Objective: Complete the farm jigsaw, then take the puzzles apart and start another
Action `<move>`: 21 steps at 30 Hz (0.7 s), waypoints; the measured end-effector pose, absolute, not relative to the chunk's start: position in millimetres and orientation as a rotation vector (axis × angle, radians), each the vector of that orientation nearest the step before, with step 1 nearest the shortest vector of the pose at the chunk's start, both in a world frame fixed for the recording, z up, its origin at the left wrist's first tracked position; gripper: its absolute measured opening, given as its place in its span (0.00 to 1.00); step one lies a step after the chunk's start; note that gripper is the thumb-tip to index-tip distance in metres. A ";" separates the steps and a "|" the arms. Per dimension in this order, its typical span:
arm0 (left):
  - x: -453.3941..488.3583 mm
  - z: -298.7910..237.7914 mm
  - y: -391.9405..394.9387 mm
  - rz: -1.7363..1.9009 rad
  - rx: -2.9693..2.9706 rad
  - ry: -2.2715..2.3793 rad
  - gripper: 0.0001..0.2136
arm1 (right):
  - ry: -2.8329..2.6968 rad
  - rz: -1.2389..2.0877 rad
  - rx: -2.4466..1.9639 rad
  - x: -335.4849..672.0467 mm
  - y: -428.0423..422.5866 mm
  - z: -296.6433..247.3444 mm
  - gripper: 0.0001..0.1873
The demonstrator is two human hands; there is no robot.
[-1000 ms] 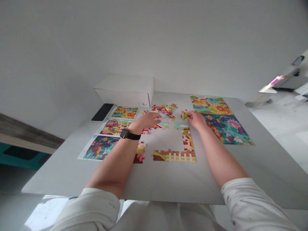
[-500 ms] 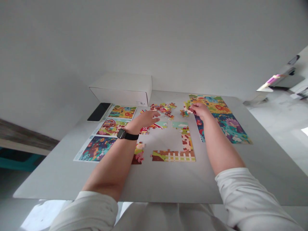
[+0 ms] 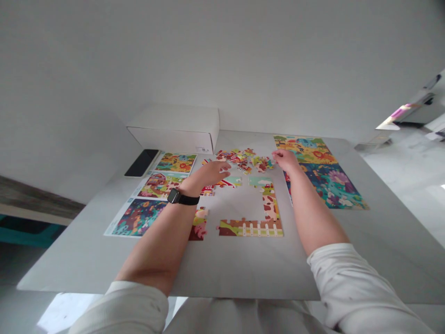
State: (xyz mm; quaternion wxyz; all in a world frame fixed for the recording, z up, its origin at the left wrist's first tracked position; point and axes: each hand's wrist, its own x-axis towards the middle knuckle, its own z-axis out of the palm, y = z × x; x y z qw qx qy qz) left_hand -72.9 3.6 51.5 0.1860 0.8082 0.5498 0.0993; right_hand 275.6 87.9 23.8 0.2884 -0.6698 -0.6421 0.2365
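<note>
My left hand (image 3: 212, 172), with a black watch (image 3: 179, 197) on the wrist, hovers over the upper left of a partly joined jigsaw frame (image 3: 257, 228). Its fingers are apart and hold nothing. The frame shows a white fence, brown-patched cows and a red barn; part of its left side is hidden under my left arm. At the upper right, my right hand (image 3: 284, 158) is closed, fingertips together beside loose puzzle pieces (image 3: 259, 162). Whether a piece is between these fingertips is too small to make out. More loose pieces (image 3: 232, 157) lie heaped beyond my left hand.
A reference sheet (image 3: 141, 217) with three pictures lies at the left, beside a black phone (image 3: 142, 162). Behind them a white box (image 3: 174, 130) stands near the wall. Finished-looking jungle and sea pictures (image 3: 325, 174) lie under and beside my right forearm.
The puzzle piece raised in my right hand's fingers is no longer seen upright; pieces now lie flat beside the fingertips. My left hand has barely moved.
</note>
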 end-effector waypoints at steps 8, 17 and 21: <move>-72.9 47.0 5.1 0.264 2.301 1.534 0.19 | -1.942 0.525 -2.023 282.0 84.0 28.3 0.20; -71.9 46.9 2.9 0.288 2.298 1.527 0.19 | -2.191 0.332 -1.888 252.7 68.8 28.5 0.24; -72.2 46.8 3.3 0.271 2.307 1.522 0.19 | -2.302 0.314 -1.837 247.7 65.4 28.6 0.26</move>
